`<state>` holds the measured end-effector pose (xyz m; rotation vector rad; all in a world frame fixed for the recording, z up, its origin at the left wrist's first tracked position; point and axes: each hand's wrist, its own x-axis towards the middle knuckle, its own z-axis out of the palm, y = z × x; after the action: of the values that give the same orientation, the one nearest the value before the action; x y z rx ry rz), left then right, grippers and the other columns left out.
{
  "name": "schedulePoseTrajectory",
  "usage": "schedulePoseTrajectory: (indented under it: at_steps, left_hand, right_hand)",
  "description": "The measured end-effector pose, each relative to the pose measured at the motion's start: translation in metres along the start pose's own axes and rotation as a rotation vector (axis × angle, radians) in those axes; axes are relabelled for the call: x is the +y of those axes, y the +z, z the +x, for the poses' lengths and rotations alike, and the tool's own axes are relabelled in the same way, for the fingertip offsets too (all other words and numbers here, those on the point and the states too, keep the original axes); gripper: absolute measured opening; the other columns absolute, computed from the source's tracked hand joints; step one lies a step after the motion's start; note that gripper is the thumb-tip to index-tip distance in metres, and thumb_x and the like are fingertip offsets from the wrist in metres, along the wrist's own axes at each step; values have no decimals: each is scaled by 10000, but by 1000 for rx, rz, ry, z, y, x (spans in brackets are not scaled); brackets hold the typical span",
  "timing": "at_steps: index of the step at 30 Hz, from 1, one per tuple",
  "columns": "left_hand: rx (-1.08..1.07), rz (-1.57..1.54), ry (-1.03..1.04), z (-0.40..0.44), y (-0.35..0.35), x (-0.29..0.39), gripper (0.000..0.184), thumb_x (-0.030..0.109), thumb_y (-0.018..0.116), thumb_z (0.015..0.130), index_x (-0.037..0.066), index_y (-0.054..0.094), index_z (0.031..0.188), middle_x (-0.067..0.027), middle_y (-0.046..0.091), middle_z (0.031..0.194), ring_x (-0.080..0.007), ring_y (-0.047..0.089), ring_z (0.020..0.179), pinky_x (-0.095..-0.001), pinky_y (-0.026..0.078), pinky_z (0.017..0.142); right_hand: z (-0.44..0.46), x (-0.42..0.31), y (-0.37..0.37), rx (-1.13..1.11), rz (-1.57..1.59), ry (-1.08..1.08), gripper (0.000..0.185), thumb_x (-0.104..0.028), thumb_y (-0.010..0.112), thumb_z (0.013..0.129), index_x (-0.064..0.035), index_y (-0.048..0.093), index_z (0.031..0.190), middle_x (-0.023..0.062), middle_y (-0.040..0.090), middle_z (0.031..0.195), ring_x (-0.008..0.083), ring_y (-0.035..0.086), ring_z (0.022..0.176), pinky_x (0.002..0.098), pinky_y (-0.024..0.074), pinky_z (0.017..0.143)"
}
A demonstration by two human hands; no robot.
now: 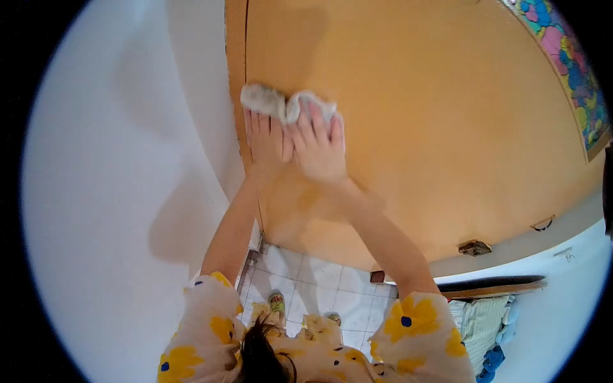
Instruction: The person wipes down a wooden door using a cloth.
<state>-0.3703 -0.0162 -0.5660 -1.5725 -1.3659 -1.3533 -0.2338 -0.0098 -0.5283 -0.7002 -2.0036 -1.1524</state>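
Observation:
A whitish cloth (263, 99), bunched and slightly blurred, lies against an orange-tan door (415, 127). My left hand (267, 137) presses it near the door's left edge, fingers straight and close together, their tips at the cloth's lower side. Just to the right, my right hand (319, 148) holds the other part of the cloth flat on the door, with its fingers somewhat spread over the fabric. Both arms reach up from below, and the two hands nearly touch.
A white wall (115, 159) runs along the left. A colourful picture (571, 70) hangs at the upper right. A dark metal latch (474, 247) and a small handle (543, 223) sit on the door. White tiles (319, 281) cover the floor. Striped fabric (482, 322) lies lower right.

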Motion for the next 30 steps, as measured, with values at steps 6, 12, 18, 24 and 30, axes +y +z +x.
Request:
schedulePoseTrajectory:
  at_steps: [6,12,18,24,30]
  left_hand:
    - [-131,80,-17,-154,40,-31,667,328,531,762,0,376,1322,-271,313,1348,-501,264,1257,-628,188,1036]
    - [-340,54,-21,-281,65,-31,699,384,539,757,0,372,1317,-288,284,1344,-529,251,1243,-666,190,1010]
    - [-602,-21,-92,-220,48,8,685,429,521,775,11,399,1303,-284,312,1324,-531,255,1240,-685,198,991]
    - [-58,-13,174,31,14,94,636,371,525,730,1,445,1241,-273,365,1265,-512,241,1256,-678,127,1033]
    - [114,21,225,179,-14,160,643,308,511,740,-36,424,1277,-286,382,1294,-496,275,1257,-589,164,1069]
  right_hand:
    - [-103,-51,14,-301,322,-117,315,-268,548,827,-165,589,1122,38,481,1337,130,483,1145,351,398,831]
    - [-194,-88,30,-787,537,12,433,-247,577,810,-118,537,1221,33,614,1115,127,556,841,263,412,750]
    - [-179,-51,2,-518,435,213,494,-289,628,770,-132,535,1229,59,624,1055,183,584,920,350,415,814]
    - [-55,67,-62,-220,172,353,560,-340,609,768,-123,486,1270,190,350,1405,337,337,1296,580,228,1002]
    - [54,179,-120,96,-27,283,621,-355,530,780,-96,427,1335,222,252,1454,395,176,1361,577,109,1072]
